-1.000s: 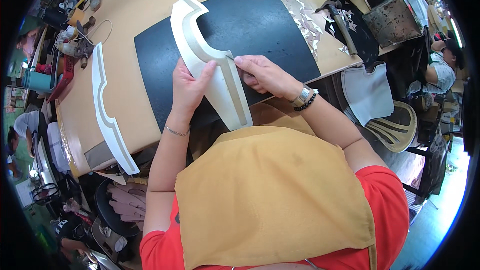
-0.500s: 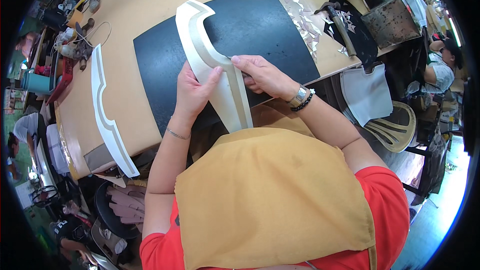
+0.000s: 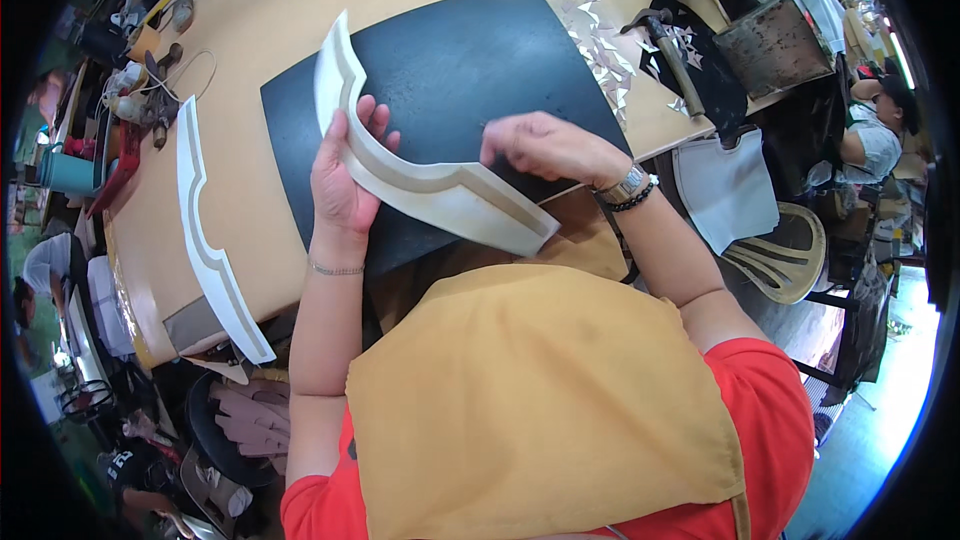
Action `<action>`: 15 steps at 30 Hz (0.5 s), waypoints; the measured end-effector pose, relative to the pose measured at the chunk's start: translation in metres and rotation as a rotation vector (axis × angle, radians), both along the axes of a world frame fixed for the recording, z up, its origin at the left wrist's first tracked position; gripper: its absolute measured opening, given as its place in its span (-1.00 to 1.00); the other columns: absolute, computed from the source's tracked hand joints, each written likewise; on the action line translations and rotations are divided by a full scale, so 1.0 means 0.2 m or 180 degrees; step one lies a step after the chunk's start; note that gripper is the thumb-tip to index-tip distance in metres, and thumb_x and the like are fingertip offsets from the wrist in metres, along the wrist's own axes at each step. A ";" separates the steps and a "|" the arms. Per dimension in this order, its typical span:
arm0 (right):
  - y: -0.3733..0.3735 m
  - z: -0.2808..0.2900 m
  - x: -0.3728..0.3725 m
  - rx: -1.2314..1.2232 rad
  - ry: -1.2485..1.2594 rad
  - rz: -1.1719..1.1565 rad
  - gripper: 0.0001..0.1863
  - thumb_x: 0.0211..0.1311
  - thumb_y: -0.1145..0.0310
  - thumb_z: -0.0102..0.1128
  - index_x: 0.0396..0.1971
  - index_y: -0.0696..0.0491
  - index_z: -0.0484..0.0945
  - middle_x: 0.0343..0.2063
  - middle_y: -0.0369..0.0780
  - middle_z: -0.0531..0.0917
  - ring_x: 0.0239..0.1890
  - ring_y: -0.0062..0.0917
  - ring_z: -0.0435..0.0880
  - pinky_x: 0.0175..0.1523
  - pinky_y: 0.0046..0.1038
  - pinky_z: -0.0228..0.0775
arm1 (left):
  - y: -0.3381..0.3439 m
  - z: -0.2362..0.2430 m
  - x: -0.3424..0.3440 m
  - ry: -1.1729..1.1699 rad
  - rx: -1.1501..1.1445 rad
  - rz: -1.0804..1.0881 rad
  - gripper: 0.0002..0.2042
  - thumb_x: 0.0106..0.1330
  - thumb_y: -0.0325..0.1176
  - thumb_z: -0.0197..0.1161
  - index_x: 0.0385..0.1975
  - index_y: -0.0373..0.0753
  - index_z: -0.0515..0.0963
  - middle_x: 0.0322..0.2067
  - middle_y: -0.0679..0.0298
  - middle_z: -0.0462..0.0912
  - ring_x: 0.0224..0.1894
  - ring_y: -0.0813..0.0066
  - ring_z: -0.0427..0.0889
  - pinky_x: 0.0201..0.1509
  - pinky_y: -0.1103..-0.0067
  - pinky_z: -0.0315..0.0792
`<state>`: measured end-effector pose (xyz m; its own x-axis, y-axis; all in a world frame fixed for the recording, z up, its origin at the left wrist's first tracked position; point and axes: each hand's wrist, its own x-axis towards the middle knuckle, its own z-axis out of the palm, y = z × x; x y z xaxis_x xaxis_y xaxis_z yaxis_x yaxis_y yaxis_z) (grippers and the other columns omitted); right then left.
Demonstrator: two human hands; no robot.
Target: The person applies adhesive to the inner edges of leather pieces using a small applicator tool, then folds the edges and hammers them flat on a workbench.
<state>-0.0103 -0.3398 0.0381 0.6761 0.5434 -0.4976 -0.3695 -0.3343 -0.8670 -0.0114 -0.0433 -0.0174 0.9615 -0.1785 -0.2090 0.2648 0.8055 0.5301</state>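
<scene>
My left hand (image 3: 345, 175) grips a curved white panel (image 3: 430, 202) with a beige band along its inner edge, thumb on one face and fingers behind. The panel slants above the black mat (image 3: 450, 80), its wide end toward my apron. My right hand (image 3: 555, 150) is just beyond the panel's upper right edge, fingers curled and slightly blurred. Whether it touches the edge or holds something small, I cannot tell. A second white panel (image 3: 205, 230) of similar shape, also with a beige band, lies on the table to the left.
The hammer (image 3: 675, 60) lies at the right beside scattered white scraps (image 3: 605, 50). White sheets (image 3: 725, 190) hang over a chair (image 3: 785, 255) below the table's right edge. Tools and a teal container (image 3: 72, 170) crowd the left. A person (image 3: 875, 125) is at the far right.
The panel has swung counterclockwise, its lower end moving right. My right hand has left the panel's side and moved right; my left hand has shifted left, still gripping it.
</scene>
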 end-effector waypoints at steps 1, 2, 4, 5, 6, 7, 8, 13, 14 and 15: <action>-0.03 0.01 0.01 -0.0047 -0.0203 -0.0337 -0.62 0.61 0.06 0.07 0.02 0.05 0.67 -0.59 -0.49 0.39 -0.53 -0.82 0.30 -0.41 -0.67 0.16 | -0.05 0.04 0.00 0.0081 0.0657 0.0161 -0.54 0.63 -0.18 0.03 0.41 -0.27 0.33 0.23 0.19 0.61 0.26 0.30 0.59 0.30 0.26 0.52; -0.06 -0.05 0.03 -0.0320 -0.1108 -0.0556 -0.54 0.63 0.00 -0.04 0.21 0.01 0.58 -0.63 -0.41 0.36 -0.55 -0.73 0.33 -0.39 -0.60 0.26 | -0.07 0.05 0.00 -0.0017 0.0897 0.0135 -0.53 0.63 -0.20 0.03 0.42 -0.28 0.32 0.24 0.16 0.60 0.26 0.30 0.59 0.31 0.28 0.51; -0.12 -0.06 0.05 -0.1062 -0.1916 -0.0835 -0.51 0.64 0.00 -0.08 0.32 -0.01 0.49 -0.60 -0.32 0.46 -0.51 -0.61 0.45 -0.29 -0.50 0.38 | -0.10 0.05 0.00 -0.0208 0.1348 0.0113 -0.53 0.63 -0.25 0.01 0.44 -0.32 0.28 0.26 0.11 0.56 0.26 0.29 0.58 0.33 0.30 0.50; -0.15 -0.07 0.05 -0.1424 -0.2298 -0.0976 -0.48 0.64 0.00 -0.10 0.37 -0.02 0.45 -0.58 -0.27 0.51 -0.49 -0.55 0.50 -0.24 -0.45 0.43 | -0.10 0.05 -0.01 -0.0267 0.1431 0.0091 -0.53 0.62 -0.28 0.02 0.43 -0.34 0.29 0.26 0.09 0.57 0.26 0.28 0.58 0.34 0.31 0.49; -0.18 -0.07 0.07 -0.1698 -0.2345 -0.0990 -0.43 0.65 0.06 -0.10 0.46 0.06 0.32 -0.35 -0.09 0.67 -0.34 -0.33 0.66 -0.03 -0.33 0.52 | -0.10 0.04 -0.02 -0.0326 0.1513 0.0070 -0.53 0.61 -0.30 0.03 0.42 -0.36 0.29 0.25 0.07 0.57 0.26 0.28 0.59 0.35 0.33 0.48; -0.22 -0.09 0.09 -0.1803 -0.2677 -0.1125 -0.45 0.63 0.09 -0.10 0.43 0.09 0.33 -0.28 -0.02 0.69 -0.26 -0.22 0.68 -0.04 -0.27 0.53 | -0.10 0.04 -0.01 -0.0385 0.1594 0.0051 -0.53 0.60 -0.32 0.04 0.42 -0.39 0.30 0.24 0.06 0.57 0.25 0.27 0.59 0.35 0.34 0.47; -0.27 -0.14 0.11 -0.1895 -0.2998 -0.1259 -0.46 0.62 0.12 -0.09 0.41 0.12 0.33 -0.20 0.05 0.70 -0.18 -0.11 0.70 -0.04 -0.20 0.55 | -0.10 0.06 -0.01 -0.0253 0.1211 0.0072 -0.60 0.57 -0.33 0.15 0.30 -0.38 0.43 0.15 0.10 0.65 0.12 0.35 0.67 0.21 0.47 0.54; -0.17 -0.04 0.08 -0.0034 -0.1355 -0.1528 -0.49 0.65 0.02 -0.04 0.31 0.11 0.46 -0.37 -0.40 0.53 -0.49 -0.77 0.43 -0.39 -0.64 0.37 | -0.07 0.01 -0.02 -0.0253 0.1840 0.0005 -0.71 0.46 -0.40 0.31 0.10 -0.34 0.60 -0.07 0.19 0.76 -0.06 0.49 0.72 0.12 0.52 0.56; -0.10 0.00 0.04 0.0165 -0.1158 -0.1514 -0.51 0.65 0.01 -0.04 0.28 0.07 0.47 -0.41 -0.43 0.46 -0.51 -0.81 0.35 -0.44 -0.69 0.26 | -0.09 0.01 -0.02 -0.0312 0.1899 0.0004 -0.71 0.42 -0.44 0.34 0.09 -0.34 0.60 -0.06 0.20 0.76 -0.06 0.49 0.72 0.12 0.52 0.56; -0.02 0.02 0.01 0.0357 -0.0951 -0.1481 -0.53 0.65 0.01 -0.04 0.26 0.03 0.49 -0.45 -0.46 0.39 -0.54 -0.85 0.27 -0.49 -0.73 0.15 | -0.10 0.01 -0.02 -0.0356 0.1955 0.0014 -0.71 0.38 -0.48 0.37 0.07 -0.34 0.60 -0.06 0.21 0.75 -0.05 0.49 0.72 0.11 0.53 0.56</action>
<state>-0.0083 -0.3432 0.0413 0.9598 0.1927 -0.2041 -0.1889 -0.0944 -0.9774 -0.0149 -0.0639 -0.0153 0.9839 -0.0538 -0.1703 0.1784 0.3458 0.9212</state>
